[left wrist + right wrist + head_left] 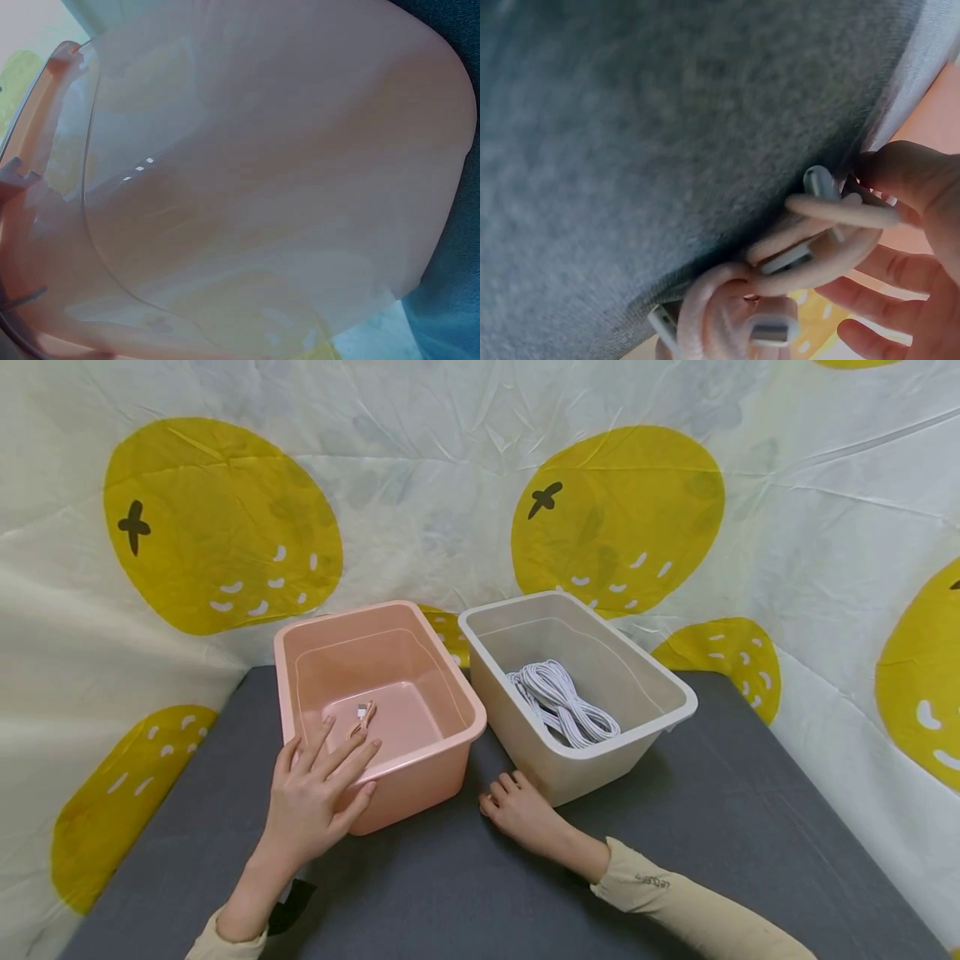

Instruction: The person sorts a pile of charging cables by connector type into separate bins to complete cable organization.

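Note:
My left hand, fingers spread and straight, lies over the front left part of the pink bin's rim. The left wrist view shows that bin's glossy outer wall; no fingers are clear there. Inside the bin is a small bundled cable with a metal plug. Low at the front corner of the beige bin, my right hand curls near the table. In the right wrist view, the right hand pinches a coiled pinkish charging cable with metal plugs; the head view hides this cable.
A thick bundle of white cord lies in the beige bin. Both bins stand side by side on a dark grey cloth-covered table. Behind them hangs a white curtain with yellow fruit prints.

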Demonstrator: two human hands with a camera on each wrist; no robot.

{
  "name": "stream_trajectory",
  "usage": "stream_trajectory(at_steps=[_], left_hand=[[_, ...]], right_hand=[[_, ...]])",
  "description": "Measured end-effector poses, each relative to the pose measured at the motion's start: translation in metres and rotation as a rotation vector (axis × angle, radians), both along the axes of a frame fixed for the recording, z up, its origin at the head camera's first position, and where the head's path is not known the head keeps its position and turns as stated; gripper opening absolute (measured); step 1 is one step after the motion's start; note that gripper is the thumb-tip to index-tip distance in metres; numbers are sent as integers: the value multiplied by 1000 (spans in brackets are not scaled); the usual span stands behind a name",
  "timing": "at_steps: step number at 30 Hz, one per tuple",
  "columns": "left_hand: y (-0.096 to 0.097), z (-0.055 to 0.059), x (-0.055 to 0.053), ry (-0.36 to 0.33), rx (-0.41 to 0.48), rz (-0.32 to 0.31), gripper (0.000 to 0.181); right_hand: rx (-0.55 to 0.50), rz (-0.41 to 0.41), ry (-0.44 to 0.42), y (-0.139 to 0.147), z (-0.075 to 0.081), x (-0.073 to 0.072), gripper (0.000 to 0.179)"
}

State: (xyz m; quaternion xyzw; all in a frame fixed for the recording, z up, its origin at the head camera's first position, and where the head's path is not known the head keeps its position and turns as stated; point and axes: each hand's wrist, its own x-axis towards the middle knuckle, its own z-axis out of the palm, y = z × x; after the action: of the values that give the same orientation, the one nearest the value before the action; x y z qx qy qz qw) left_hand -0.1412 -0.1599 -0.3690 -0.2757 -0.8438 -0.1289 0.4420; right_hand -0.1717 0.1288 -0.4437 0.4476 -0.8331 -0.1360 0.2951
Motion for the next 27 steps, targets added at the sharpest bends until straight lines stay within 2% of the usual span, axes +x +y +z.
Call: stream_trajectory(at_steps=[7,11,17,27], left_hand=[[0,0,0,-2,-3,1,46],[0,-1,0,0,-1,4,46],[0,-1,0,4,-3,0,46],[0,0,0,10,-2,2,46]], right_hand=[[63,-28,-69,-1,5,5,26],[93,-52,-86,-2,8,6,23],[97,-43,-57,-2,16,6,19],[74,-3,-18,-6,41,11,20]])
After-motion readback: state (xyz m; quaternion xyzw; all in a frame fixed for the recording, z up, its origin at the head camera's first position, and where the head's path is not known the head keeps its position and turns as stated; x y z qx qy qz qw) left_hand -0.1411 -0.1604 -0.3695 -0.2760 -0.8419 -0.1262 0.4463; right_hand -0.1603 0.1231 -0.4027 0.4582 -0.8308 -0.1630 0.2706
